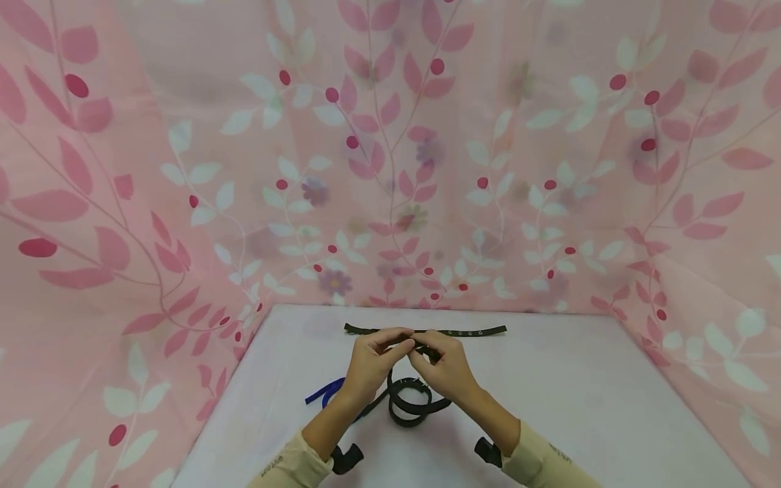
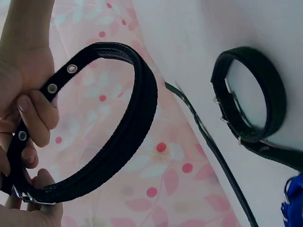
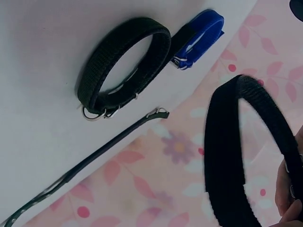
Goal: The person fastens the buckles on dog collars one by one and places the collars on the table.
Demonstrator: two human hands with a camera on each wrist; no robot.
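Note:
Both hands hold a black buckled collar (image 2: 149, 101), whose wide padded loop hangs below the fingers. My left hand (image 1: 366, 362) pinches the collar near its metal buckle (image 2: 23, 195). With curled fingers, my right hand (image 1: 450, 369) grips the strap end with metal eyelets (image 2: 71, 69). The fingertips of the two hands meet in the head view. Below them on the table, a dark green collar (image 3: 125, 49) lies in a closed ring. A blue collar (image 3: 208, 40) is beside it, partly behind my left forearm in the head view.
Beyond the hands, a dark strap with eyelets (image 1: 488, 331) lies stretched out near the back edge of the white table (image 1: 561, 393). Pink leaf-patterned cloth (image 1: 390, 169) stands behind and at both sides. Black devices (image 1: 348, 459) sit at the wrists.

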